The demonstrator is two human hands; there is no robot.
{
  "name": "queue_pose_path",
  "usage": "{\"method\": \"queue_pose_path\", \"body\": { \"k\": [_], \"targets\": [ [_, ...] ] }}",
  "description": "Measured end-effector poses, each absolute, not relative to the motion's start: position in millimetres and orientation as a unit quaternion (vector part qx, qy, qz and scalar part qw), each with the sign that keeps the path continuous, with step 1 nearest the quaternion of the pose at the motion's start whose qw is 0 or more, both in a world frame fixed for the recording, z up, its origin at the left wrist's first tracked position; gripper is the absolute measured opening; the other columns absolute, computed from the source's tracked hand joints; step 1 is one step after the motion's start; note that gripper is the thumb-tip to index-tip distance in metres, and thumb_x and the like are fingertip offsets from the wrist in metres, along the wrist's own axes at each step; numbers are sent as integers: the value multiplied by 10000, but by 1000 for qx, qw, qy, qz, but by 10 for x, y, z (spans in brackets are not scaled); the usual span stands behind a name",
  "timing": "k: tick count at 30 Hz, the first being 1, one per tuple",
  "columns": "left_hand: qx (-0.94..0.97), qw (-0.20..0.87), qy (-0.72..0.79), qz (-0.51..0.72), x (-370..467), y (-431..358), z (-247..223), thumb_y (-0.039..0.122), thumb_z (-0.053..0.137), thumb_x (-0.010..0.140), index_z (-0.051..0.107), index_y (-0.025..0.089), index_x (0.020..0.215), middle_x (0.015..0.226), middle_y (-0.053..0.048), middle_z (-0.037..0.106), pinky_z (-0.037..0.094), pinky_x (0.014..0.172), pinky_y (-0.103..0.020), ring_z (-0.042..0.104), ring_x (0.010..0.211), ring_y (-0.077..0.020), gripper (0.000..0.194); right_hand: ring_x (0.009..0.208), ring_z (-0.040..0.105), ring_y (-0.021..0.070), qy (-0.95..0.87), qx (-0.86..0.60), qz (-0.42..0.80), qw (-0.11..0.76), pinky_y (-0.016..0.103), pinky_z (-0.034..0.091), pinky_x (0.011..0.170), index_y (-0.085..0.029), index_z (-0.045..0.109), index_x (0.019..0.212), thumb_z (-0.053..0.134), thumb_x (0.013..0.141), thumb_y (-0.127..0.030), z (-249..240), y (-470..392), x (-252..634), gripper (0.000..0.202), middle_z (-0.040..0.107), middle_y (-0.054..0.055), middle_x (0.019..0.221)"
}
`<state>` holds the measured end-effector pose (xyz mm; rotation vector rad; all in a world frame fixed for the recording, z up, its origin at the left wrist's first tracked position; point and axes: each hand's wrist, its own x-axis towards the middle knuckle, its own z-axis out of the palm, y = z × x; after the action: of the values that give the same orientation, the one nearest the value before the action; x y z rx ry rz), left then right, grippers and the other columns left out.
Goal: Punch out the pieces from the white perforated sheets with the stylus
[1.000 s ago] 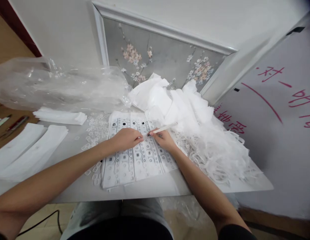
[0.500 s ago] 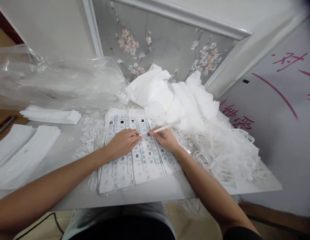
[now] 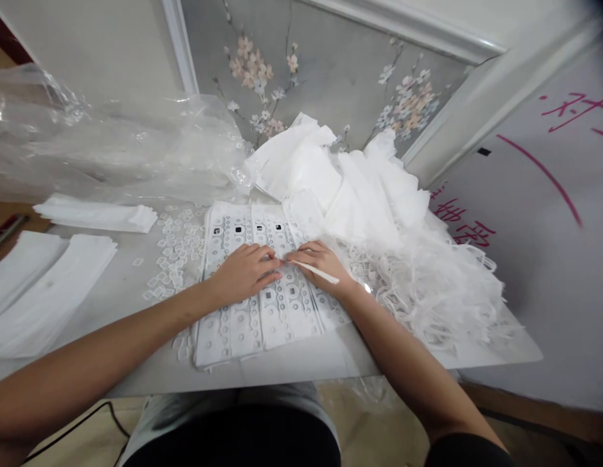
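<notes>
Several white sheets (image 3: pixel 243 318) printed with grey rings and small black squares lie stacked side by side at the table's middle. My left hand (image 3: pixel 245 269) rests on them, its thumb apart from the bent fingers. Close to its fingertips, my right hand (image 3: pixel 325 263) is closed around a slim white stick-like tool (image 3: pixel 317 270), which slants back over the hand. The tool's tip and whatever lies between the two hands' fingertips are too small to make out.
Small clear plastic rings (image 3: pixel 177 253) lie scattered left of the sheets. White strip stacks (image 3: pixel 62 285) sit farther left. Crumpled white sheets (image 3: pixel 325 175) and tangled clear strips (image 3: pixel 442 298) are heaped at the right. Clear plastic film (image 3: pixel 135 143) covers the back left.
The white tool has swung from pointing up and right to slanting down and right across my right hand. My left thumb has moved apart from its fingers. The view has shifted slightly.
</notes>
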<state>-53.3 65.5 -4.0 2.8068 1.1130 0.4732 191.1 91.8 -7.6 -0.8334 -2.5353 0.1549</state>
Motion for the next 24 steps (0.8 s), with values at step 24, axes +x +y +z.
{"method": "queue_pose_path", "body": {
  "k": [24],
  "targets": [
    [810,210,501,223,-612,691,26,271,450,914,637,190,998,1296,-53,509,523,688,-323,614,666,-108,221,964,672,239,-769,-488,229,342,350,519,834,-194,710,994,507,939,-374,-55,1047,2135,277,722,64,1034]
  ]
}}
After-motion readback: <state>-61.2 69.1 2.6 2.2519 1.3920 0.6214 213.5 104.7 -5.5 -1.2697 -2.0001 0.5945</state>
